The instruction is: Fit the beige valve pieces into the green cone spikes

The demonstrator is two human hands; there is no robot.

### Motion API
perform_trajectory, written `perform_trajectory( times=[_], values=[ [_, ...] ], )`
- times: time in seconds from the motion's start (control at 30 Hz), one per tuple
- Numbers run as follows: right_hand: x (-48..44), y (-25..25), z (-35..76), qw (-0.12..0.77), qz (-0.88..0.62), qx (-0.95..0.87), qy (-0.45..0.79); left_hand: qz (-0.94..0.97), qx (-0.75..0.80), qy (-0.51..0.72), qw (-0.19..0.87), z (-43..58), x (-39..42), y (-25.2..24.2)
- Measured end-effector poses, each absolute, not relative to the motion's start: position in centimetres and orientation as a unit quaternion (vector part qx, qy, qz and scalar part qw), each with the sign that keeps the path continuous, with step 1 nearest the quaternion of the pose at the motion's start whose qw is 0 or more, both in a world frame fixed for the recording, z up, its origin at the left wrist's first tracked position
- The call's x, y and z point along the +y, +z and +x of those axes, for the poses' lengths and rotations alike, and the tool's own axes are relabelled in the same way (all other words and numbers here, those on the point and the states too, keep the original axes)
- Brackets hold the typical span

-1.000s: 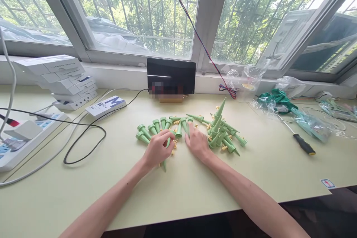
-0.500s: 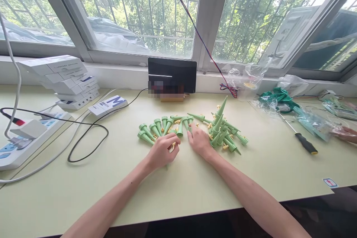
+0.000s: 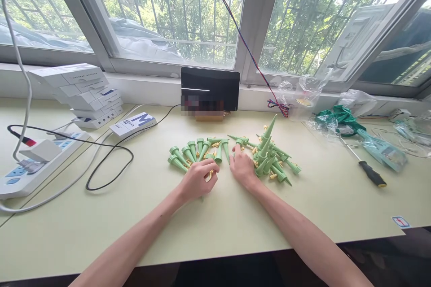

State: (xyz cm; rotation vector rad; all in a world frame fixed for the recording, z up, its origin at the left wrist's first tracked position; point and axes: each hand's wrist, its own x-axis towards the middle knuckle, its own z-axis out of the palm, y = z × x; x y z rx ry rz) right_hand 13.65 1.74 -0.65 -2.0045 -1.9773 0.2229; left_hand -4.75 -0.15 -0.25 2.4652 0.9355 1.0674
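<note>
My left hand (image 3: 199, 180) is closed on a green watering spike whose tip (image 3: 202, 198) pokes out below the palm; the rest is mostly hidden. Just right of it, my right hand (image 3: 243, 168) has its fingers bent around another green spike, whose ribbed cap (image 3: 239, 141) shows above the fingertips. Behind my left hand, several cone-shaped green spikes (image 3: 178, 156) lie fanned out, with small yellow valves (image 3: 215, 145) among them. A heaped pile of green spikes (image 3: 266, 150) with yellow valves lies beside my right hand, some of them pointing upward.
A dark tablet (image 3: 210, 87) leans by the window. On the left are stacked white boxes (image 3: 89, 94), a single box (image 3: 133, 125), a power strip (image 3: 43, 161) and looping cables. A screwdriver (image 3: 372, 174) and plastic bags (image 3: 384, 150) lie to the right.
My right hand has drawn slightly right, and a green spike's cap has moved rightward with its fingers. My left hand stays nearly still. A hand at the far right edge is gone from view.
</note>
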Motion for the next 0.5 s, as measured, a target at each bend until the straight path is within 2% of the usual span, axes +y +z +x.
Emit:
perform_trajectory(
  times=[0.3, 0.5],
  values=[
    [1.8, -0.29, 13.85, 0.1, -0.664, -0.737, 0.074, 0.857, 0.324, 0.37, 0.153, -4.74, -0.13, -0.18],
    [1.58, 0.06, 14.18, 0.11, -0.639, -0.755, 0.097, 0.855, 0.329, 0.37, 0.152, -4.69, -0.12, -0.21]
  ],
)
